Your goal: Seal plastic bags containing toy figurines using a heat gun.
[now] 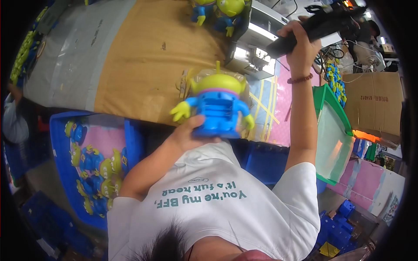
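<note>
My left hand [189, 134] is closed around the base of a toy figure [217, 102] with a lime-green head and blue body. The figure stands upright near the table's front edge, and a blue compartment with slots shows on the side facing me. Its lime-green arms stick out to both sides. Up at the right, my right hand [301, 45] grips a long black hand tool [320, 30]. That tool is held above a white and grey machine [257, 39], apart from the figure; its exact kind I cannot make out.
Two more such figures [217, 11] stand at the table's far side. A blue bin [89, 116] at the left holds several figures. On the right are a green-rimmed tray [322, 122], a cardboard box [374, 102] and loose cables. Brown covering [143, 52] lies on the table.
</note>
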The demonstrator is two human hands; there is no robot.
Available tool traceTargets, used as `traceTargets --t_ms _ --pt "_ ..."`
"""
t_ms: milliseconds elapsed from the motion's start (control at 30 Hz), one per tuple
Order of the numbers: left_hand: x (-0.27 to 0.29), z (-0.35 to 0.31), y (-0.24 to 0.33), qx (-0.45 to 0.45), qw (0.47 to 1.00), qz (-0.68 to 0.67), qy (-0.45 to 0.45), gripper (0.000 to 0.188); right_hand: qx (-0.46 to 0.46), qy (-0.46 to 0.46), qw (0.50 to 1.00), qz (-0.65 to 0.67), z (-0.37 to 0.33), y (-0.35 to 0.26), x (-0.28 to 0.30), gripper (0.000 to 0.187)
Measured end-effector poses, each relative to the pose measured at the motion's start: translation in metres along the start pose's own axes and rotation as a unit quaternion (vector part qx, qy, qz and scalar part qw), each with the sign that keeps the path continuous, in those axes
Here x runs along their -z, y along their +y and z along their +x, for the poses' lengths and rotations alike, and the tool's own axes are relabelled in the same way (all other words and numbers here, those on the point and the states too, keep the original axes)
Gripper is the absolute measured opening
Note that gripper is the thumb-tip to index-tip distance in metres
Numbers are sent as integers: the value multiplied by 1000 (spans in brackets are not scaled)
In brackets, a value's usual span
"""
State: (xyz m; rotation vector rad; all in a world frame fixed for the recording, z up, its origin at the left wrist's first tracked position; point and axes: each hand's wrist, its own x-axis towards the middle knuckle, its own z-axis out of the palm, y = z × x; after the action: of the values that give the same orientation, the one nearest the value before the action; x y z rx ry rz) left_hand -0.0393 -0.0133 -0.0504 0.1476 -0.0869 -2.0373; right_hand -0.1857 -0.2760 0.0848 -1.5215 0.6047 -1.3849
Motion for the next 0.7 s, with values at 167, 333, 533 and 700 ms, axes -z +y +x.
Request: traceTargets --t_ms 167,333,533,700 --pt "5 27 -18 -14 984 -91 154 62 -60 -25 997 -46 9 17 2 29" --pt "-15 -38 -12 16 940 -130 315 43 -117 -43 992 27 -18 -5 2 27" --pt "-37 -52 -19 -206 542 811 80 41 -61 -83 986 134 -66 -49 -9 43" --pt "-18 20 -25 -306 179 928 115 41 -22 -114 978 174 -87 -57 -28 47"
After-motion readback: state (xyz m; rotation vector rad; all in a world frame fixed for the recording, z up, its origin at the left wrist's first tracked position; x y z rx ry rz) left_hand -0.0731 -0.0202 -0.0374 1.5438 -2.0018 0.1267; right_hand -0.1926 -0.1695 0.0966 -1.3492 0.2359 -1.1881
